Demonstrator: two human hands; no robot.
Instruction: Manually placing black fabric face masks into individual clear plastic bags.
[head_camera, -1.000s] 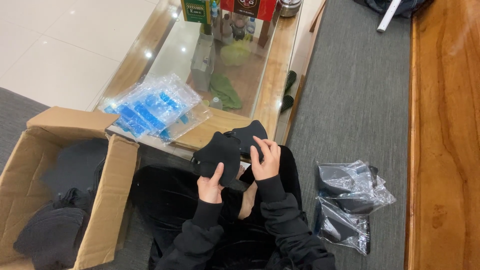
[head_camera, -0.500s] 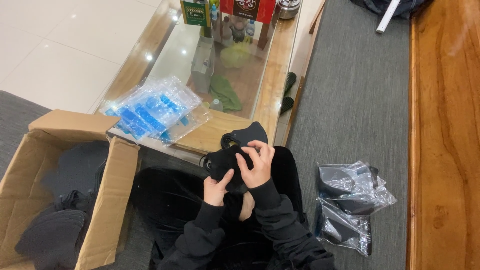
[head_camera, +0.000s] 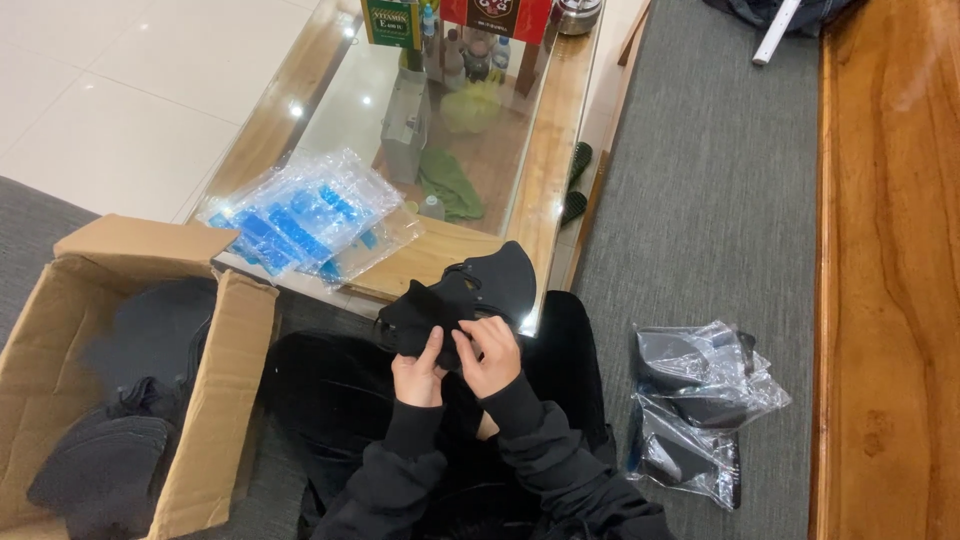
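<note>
Both my hands have come closer together on the black face mask (head_camera: 470, 300) since a moment ago. My left hand (head_camera: 420, 372) pinches its lower edge, fingers closed on it. My right hand (head_camera: 490, 358) pinches it too, just beside the left. I hold the mask over my lap, near the edge of the glass-topped bench (head_camera: 560, 150).

I think I am about partway through. A cardboard box (head_camera: 215, 400) on my left has many dark masks (head_camera: 100, 470) in it, not bagged. On my right, a few masks sit packed in clear bags (head_camera: 700, 400) on the grey carpet (head_camera: 700, 200). A pile of flat clear bags with blue print (head_camera: 305, 215) waits on the bench.

At the far end of the bench stand a green box (head_camera: 392, 20) and a red and black one (head_camera: 495, 15).
</note>
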